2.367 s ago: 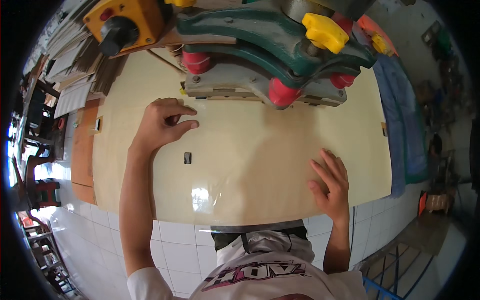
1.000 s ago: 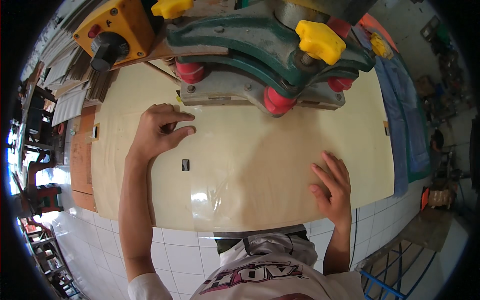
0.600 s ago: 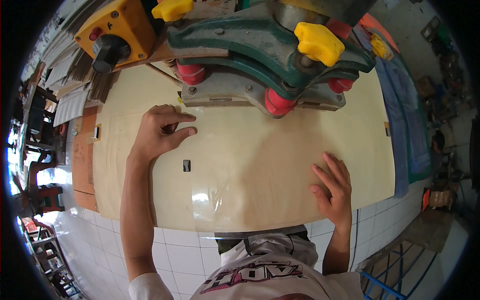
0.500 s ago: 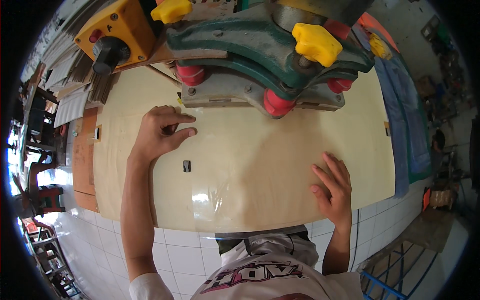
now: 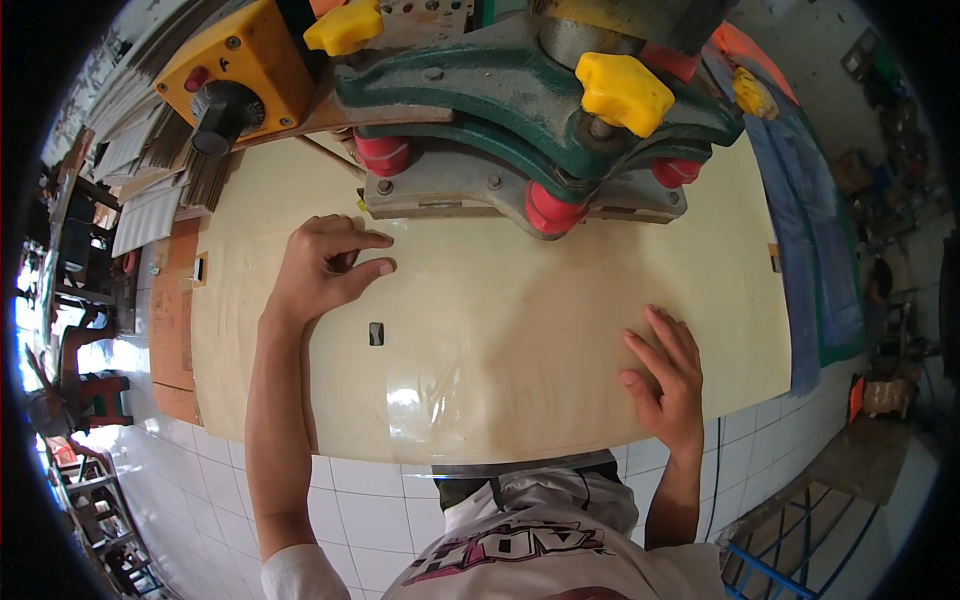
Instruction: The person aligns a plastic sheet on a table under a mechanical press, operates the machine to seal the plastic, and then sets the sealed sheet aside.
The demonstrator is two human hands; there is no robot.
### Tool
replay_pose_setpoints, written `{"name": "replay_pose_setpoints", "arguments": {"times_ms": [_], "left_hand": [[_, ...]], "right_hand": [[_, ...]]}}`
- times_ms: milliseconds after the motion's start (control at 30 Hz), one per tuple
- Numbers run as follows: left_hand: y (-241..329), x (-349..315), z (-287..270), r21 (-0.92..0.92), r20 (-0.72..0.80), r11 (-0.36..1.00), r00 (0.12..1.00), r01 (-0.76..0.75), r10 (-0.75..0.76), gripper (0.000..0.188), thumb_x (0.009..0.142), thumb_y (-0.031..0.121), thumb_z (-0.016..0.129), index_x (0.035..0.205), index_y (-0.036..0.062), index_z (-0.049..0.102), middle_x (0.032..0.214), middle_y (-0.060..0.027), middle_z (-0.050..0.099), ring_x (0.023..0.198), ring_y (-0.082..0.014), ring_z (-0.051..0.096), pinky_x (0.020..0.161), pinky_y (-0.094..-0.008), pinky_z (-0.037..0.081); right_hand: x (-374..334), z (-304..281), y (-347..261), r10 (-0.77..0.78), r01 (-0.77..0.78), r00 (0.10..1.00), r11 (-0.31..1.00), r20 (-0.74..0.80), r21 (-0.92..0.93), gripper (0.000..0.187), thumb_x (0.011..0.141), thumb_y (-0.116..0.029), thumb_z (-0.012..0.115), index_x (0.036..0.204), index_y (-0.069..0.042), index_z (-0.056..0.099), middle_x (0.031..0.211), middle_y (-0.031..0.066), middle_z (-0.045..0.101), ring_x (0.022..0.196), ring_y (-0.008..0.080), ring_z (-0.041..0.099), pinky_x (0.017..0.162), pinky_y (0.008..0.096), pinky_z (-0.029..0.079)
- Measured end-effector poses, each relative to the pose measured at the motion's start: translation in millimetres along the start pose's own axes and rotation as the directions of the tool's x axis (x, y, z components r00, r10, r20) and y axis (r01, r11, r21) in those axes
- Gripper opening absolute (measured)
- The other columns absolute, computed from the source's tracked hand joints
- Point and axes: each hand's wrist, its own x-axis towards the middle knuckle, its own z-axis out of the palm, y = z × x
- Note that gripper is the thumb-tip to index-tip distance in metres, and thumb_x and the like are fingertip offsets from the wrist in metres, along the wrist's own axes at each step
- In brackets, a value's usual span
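On the cream table surface (image 5: 440, 290) rests my left hand (image 5: 330, 262), near the left end of the machine's metal plate (image 5: 440, 200). Its thumb and forefinger are apart with nothing between them; the other fingers curl under and are partly hidden. A small black piece (image 5: 376, 334) lies below that hand, apart from it. At the right of the table my right hand (image 5: 668, 385) is open, fingers spread and holding nothing. Above the plate stands the dark green press head (image 5: 480, 100) with red rounded mounts (image 5: 553, 207) and yellow star knobs (image 5: 625, 95).
A yellow control box (image 5: 240, 75) with a black dial and red button sits at the upper left. Stacked cardboard sheets (image 5: 150, 190) stand beside it. Blue sheeting (image 5: 810, 260) hangs at the right edge. Clear film with glare lies across the table's middle.
Both hands keep the same pose and place on the table. The whole view has shifted very slightly; the press head looks unmoved.
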Motion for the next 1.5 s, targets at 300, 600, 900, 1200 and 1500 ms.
{"name": "replay_pose_setpoints", "arguments": {"times_ms": [300, 600, 900, 1200, 1500], "left_hand": [[4.5, 1.3, 0.0, 0.001, -0.011, 0.999, 0.999, -0.037, 0.037, 0.029, 0.070, 0.018, 0.087, 0.094, 0.0054, 0.078, 0.060, -0.0034, 0.051, 0.058, -0.0158, 0.045, 0.059, -0.0326, 0.038], [6.7, 1.8, -2.3, -0.005, -0.025, 0.998, 0.998, -0.066, 0.066, 0.024, 0.067, 0.016, 0.086, 0.088, 0.0086, 0.079, 0.060, -0.0051, 0.053, 0.056, -0.0188, 0.048, 0.056, -0.0339, 0.039], [4.3, -0.2, -4.8, 0.006, 0.001, 0.995, 0.995, -0.101, 0.101, 0.027, 0.070, 0.019, 0.086, 0.094, 0.0078, 0.079, 0.062, -0.0056, 0.050, 0.058, -0.0189, 0.047, 0.059, -0.0345, 0.039], [3.4, -1.1, -5.6, 0.004, -0.009, 0.993, 0.993, -0.118, 0.118, 0.026, 0.071, 0.020, 0.085, 0.094, 0.0082, 0.078, 0.063, -0.0064, 0.053, 0.058, -0.0192, 0.049, 0.059, -0.0345, 0.040], [3.7, -5.1, -6.3, -0.012, -0.016, 0.995, 0.995, -0.095, 0.094, 0.024, 0.072, 0.019, 0.085, 0.092, 0.0085, 0.078, 0.064, -0.0055, 0.055, 0.059, -0.0188, 0.050, 0.058, -0.0342, 0.041]], "right_hand": [[-0.9, -1.4, 1.2, -0.012, 0.012, 1.000, 1.000, -0.011, 0.006, 0.041, 0.090, -0.030, 0.069, 0.126, -0.011, 0.068, 0.147, 0.0150, 0.051, 0.133, 0.0357, 0.050, 0.112, 0.0550, 0.033], [-2.8, 0.1, 0.3, -0.020, 0.020, 1.000, 1.000, -0.020, 0.005, 0.039, 0.090, -0.029, 0.069, 0.124, -0.009, 0.068, 0.146, 0.0165, 0.052, 0.132, 0.0384, 0.050, 0.112, 0.0562, 0.033], [-1.9, -1.1, -3.8, 0.001, -0.001, 1.000, 1.000, -0.005, 0.003, 0.041, 0.094, -0.035, 0.064, 0.124, -0.009, 0.068, 0.146, 0.0168, 0.052, 0.133, 0.0389, 0.050, 0.112, 0.0589, 0.032], [-2.7, -3.3, -4.3, -0.027, 0.027, 1.000, 1.000, -0.004, -0.016, 0.040, 0.097, -0.031, 0.061, 0.125, -0.004, 0.067, 0.146, 0.0192, 0.051, 0.135, 0.0400, 0.047, 0.115, 0.0529, 0.031], [-5.8, 0.5, -5.3, -0.020, 0.020, 0.999, 1.000, -0.026, -0.008, 0.039, 0.095, -0.032, 0.063, 0.126, -0.008, 0.068, 0.148, 0.0155, 0.051, 0.134, 0.0390, 0.048, 0.114, 0.0575, 0.031]]}}
